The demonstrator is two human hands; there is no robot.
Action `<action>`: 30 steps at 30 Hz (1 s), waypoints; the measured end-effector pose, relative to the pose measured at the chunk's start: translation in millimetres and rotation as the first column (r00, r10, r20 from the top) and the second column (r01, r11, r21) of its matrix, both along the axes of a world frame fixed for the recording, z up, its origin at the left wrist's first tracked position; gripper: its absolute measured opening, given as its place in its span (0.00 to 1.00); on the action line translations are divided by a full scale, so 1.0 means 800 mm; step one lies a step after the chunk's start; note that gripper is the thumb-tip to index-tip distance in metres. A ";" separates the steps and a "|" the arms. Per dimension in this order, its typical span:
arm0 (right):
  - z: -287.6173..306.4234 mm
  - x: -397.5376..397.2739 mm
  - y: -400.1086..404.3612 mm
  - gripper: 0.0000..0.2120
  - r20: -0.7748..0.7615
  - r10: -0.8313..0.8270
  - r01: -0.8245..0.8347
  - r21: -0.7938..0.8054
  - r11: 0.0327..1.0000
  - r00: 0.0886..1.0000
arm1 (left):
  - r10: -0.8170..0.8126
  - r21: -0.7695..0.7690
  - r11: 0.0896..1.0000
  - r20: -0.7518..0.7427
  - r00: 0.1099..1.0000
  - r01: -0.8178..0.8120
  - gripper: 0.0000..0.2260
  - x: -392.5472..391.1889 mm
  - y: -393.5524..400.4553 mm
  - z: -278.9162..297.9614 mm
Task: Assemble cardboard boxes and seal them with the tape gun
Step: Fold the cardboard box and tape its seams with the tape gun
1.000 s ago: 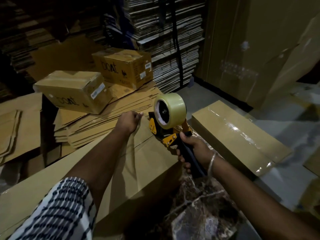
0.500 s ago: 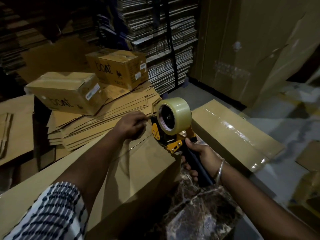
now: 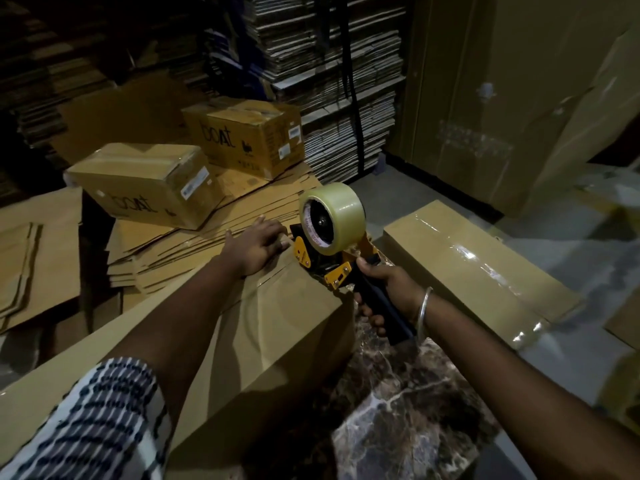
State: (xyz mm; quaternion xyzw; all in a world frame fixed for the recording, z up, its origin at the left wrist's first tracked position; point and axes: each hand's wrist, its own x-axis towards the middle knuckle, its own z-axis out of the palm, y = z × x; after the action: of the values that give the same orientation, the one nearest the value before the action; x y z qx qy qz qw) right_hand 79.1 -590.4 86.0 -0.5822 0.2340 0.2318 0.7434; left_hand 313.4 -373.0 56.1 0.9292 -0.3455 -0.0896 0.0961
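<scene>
The right hand [image 3: 388,292] gripped the black handle of the tape gun [image 3: 332,244], whose front end sat on the far top edge of the long cardboard box [image 3: 270,327]. The left hand [image 3: 254,245] lay flat, fingers spread, pressing the box top just beside the gun.

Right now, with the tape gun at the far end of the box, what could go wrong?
1. The left hand lies flat right beside the tape gun; its fingers may get caught by the tape or the cutter.
2. The top seam of the box looks slightly open, so the tape may go on crooked.
</scene>
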 end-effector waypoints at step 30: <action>-0.016 -0.049 -0.026 0.28 0.034 0.056 -0.060 0.104 0.993 0.998 | -0.158 0.051 0.987 0.057 0.986 0.156 0.20 -0.063 -0.028 0.025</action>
State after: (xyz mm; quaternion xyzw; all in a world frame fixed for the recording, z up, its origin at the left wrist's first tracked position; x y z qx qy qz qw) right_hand 40.2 -611.1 73.3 -0.5522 0.1927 0.2562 0.7696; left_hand 263.3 -395.5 75.9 0.9033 -0.4182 -0.0767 0.0568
